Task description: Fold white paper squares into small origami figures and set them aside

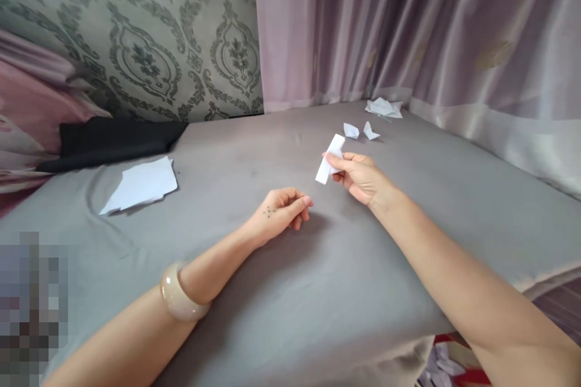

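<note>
My right hand (358, 178) pinches a folded piece of white paper (330, 159) between thumb and fingers, held above the grey cloth. The paper has a long straight strip along its left side, and my fingers cover part of the rest. Lower and to the left, my left hand (287, 213) is closed, its thumb against the curled fingers, with nothing visible in it. Beyond my right hand lie two small folded paper pieces, one rounded (351, 130) and one pointed (370, 131).
A stack of white paper sheets (144, 184) lies on the left of the grey cloth (218, 160). Several folded papers (384, 107) are piled at the back right. Black fabric (118, 138) lies at the back left. Below the front edge, crumpled white papers (442, 366) show beside something red.
</note>
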The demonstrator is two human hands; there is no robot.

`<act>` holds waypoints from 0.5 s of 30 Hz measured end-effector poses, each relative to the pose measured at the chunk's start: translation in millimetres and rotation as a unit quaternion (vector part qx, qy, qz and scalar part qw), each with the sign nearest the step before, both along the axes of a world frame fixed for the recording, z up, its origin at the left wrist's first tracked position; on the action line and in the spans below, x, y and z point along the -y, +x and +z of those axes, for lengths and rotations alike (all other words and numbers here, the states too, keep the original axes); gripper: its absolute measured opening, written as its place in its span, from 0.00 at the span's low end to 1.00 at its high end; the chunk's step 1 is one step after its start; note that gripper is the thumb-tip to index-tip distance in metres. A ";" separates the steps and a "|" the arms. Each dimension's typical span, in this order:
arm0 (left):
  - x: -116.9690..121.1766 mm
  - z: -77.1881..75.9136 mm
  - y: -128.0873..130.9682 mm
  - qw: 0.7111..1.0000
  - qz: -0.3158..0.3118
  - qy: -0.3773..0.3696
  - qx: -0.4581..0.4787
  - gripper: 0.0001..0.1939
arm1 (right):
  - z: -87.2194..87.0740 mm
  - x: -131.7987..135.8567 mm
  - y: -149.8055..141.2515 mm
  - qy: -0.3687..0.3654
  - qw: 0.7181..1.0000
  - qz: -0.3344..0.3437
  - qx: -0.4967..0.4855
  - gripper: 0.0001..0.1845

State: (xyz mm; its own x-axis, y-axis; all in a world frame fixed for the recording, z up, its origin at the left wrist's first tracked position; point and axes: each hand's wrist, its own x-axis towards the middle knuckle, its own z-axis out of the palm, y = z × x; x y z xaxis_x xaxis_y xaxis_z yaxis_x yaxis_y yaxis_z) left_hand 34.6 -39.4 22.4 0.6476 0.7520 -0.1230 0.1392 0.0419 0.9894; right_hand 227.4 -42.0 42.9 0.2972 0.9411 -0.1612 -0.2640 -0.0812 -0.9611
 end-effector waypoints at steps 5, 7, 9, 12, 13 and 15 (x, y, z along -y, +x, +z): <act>-7.7 -3.3 -2.2 0.997 0.062 -0.025 0.041 0.14 | -0.2 4.3 -5.3 -0.022 0.997 0.067 0.010 0.11; -10.7 -3.9 -3.1 0.993 0.093 -0.029 0.067 0.15 | -2.3 6.4 -9.8 -0.022 0.995 0.099 0.025 0.12; -13.3 -3.8 -3.7 0.987 0.127 -0.030 0.097 0.15 | -4.8 9.1 -15.0 -0.017 0.988 0.143 0.052 0.13; -16.3 -3.6 -4.3 0.977 0.161 -0.019 0.139 0.15 | -7.2 14.7 -24.5 -0.007 0.972 0.204 0.113 0.15; -17.1 -3.8 -4.5 0.975 0.166 -0.012 0.150 0.14 | -7.6 16.7 -27.7 0.003 0.966 0.215 0.140 0.15; -18.2 -4.7 -4.8 0.971 0.170 0.002 0.167 0.11 | -8.3 20.3 -33.1 0.023 0.953 0.226 0.201 0.15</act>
State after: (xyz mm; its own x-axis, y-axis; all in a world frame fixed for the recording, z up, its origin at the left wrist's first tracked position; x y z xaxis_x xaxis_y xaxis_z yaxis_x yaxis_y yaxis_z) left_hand 29.8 -21.2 17.7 0.3645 0.9297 0.0535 -0.2102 0.0262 0.9773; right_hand 194.3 -62.3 34.7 -0.1116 0.9909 -0.0755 0.1776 -0.0548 -0.9826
